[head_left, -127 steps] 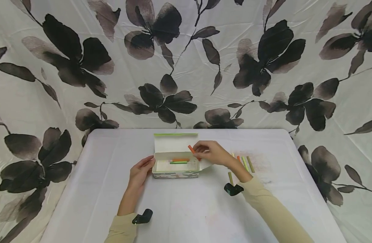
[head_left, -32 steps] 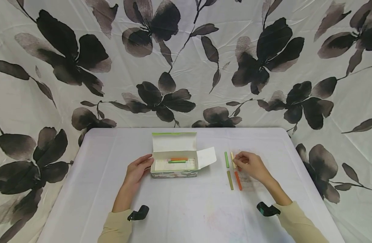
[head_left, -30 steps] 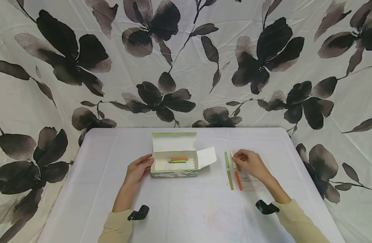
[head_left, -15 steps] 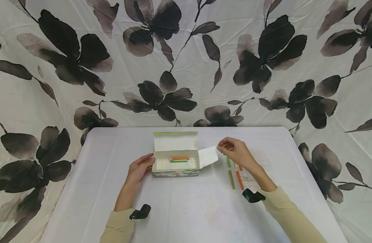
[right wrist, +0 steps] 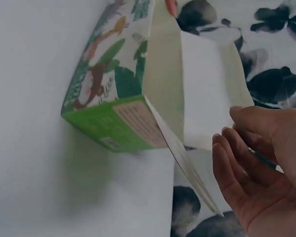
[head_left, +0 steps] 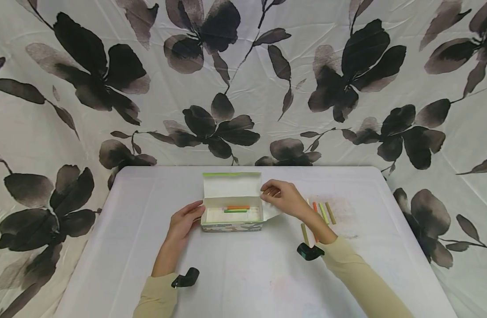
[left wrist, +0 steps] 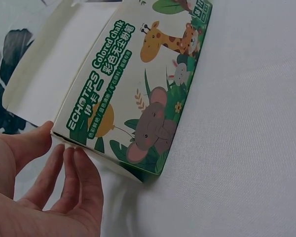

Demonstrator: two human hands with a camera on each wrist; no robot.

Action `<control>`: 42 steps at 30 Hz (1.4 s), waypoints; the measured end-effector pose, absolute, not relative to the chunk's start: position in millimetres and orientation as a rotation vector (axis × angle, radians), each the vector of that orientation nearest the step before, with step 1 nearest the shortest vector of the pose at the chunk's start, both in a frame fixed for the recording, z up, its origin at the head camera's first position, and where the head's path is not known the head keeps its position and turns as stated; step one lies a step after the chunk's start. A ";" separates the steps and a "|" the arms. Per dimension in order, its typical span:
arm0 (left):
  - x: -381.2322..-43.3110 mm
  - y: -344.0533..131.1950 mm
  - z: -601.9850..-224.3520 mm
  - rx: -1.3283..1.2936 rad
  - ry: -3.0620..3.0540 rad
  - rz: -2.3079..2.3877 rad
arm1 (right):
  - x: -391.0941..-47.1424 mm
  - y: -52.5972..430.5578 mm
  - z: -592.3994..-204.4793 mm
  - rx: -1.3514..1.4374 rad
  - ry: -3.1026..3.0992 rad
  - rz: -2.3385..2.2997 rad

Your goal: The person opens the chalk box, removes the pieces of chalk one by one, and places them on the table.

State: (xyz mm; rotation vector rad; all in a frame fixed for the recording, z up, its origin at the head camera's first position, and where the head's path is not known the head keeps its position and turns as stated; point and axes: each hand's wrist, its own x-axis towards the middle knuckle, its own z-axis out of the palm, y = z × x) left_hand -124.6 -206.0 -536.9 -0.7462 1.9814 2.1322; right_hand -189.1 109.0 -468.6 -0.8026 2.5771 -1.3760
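Note:
A cardboard box [head_left: 232, 228] printed "Colored chalk" stands with its lid raised and its right side flap [right wrist: 187, 168] folded out. Inside lie an orange chalk stick [head_left: 238, 207] and a green chalk stick [head_left: 235, 211]. My left hand [head_left: 183, 223] holds the box's left end; in the left wrist view its thumb is at the top corner and its fingers bend by the end flap. My right hand [head_left: 283, 197] hovers beside the right flap, fingers loosely bent, nothing between them. In the right wrist view, that hand [right wrist: 266, 163] overlaps the raised lid [right wrist: 207, 84].
Right of the box, on the white cloth-covered table [head_left: 235, 274], lie several chalk sticks, among them an olive one [head_left: 330, 213] and a yellow-green one [head_left: 323, 213]. The right forearm partly hides them. Chalk dust marks the cloth there. Behind the table hangs a floral sheet [head_left: 291, 119].
Earlier my right hand carried an orange stick from the box, then reached the sticks on the table. Since then it has moved left, back to the box, without a stick. The left hand stayed put.

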 end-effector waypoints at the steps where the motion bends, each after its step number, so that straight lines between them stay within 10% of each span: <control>1: -124.2 -206.1 -537.1 -0.742 1.985 2.130 | -189.4 105.3 -469.7 -0.811 2.566 -1.368; 42: -123.3 -201.9 -535.7 -0.783 2.007 2.154 | -194.2 25.0 -505.4 -1.086 2.298 -0.747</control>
